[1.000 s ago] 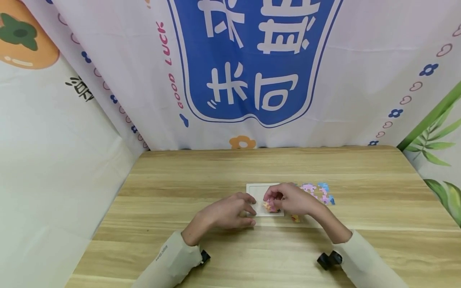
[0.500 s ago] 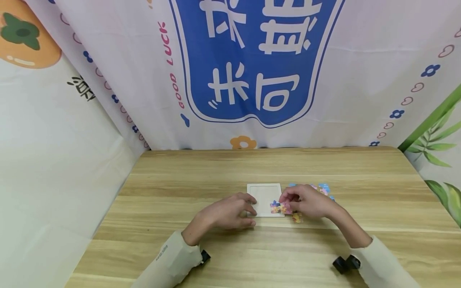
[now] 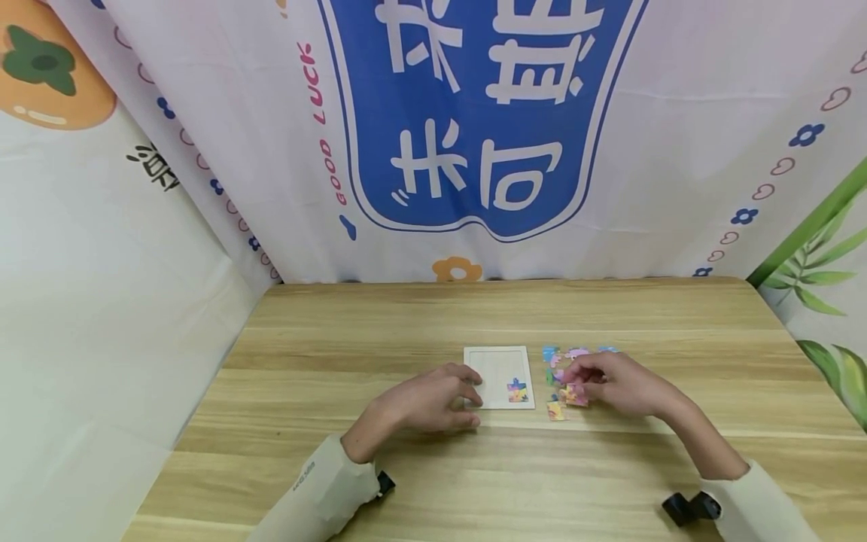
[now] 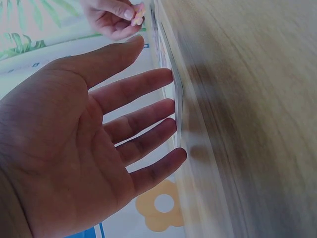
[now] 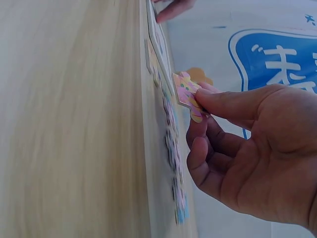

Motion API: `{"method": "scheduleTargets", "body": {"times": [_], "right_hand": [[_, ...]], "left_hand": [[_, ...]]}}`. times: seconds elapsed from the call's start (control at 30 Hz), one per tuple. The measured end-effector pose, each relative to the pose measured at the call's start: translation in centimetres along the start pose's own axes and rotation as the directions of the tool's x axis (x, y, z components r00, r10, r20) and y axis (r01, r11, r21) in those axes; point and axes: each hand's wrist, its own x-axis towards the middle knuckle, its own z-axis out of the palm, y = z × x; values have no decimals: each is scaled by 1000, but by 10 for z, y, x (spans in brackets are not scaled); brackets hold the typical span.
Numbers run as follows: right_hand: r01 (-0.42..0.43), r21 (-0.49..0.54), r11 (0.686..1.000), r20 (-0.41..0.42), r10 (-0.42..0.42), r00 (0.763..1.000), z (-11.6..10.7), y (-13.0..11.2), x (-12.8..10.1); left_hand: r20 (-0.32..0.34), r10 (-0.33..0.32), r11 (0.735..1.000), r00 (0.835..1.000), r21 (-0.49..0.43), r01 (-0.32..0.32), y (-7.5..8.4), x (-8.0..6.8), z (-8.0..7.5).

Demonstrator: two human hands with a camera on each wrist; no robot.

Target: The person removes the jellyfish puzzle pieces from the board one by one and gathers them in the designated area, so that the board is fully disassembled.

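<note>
Between thumb and fingers my right hand (image 3: 619, 384) pinches a pink and yellow puzzle piece (image 5: 185, 91), lifted off the table. Below that hand lie several loose puzzle pieces (image 3: 550, 354), partly covered by it in the head view. A white puzzle tray (image 3: 494, 361) lies to their left, with one blue, pink and yellow piece (image 3: 518, 391) in its lower right corner. My left hand (image 3: 436, 397) rests at the tray's left edge. Its fingers are spread and nearly straight, fingertips touching the edge in the left wrist view.
All of this lies on a wood-grain table (image 3: 379, 331). One yellow piece (image 3: 556, 410) sits just right of the tray's lower corner. A printed cloth (image 3: 284, 165) hangs behind the table's back edge.
My right hand has moved right, away from the tray to above the loose pieces, carrying the pinched piece. The piece in the tray's corner has come into clear view. My left hand stays put.
</note>
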Motion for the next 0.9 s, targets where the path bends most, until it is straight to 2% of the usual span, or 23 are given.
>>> {"method": "scheduleTargets", "body": {"times": [0.37,0.6,0.9], "right_hand": [[-53,3,999,16,53,998,-6,8,-16],[-39,27,999,26,38,999,-3,9,-17],[-77,-49,996,18,78,997,-1,8,-17]], "left_hand": [[-3,12,1000,1000,4,-12,-1,1,1],[-3,12,1000,1000,0,-12,-1,0,1],[1,12,1000,1000,-4,-12,0,0,1]]}}
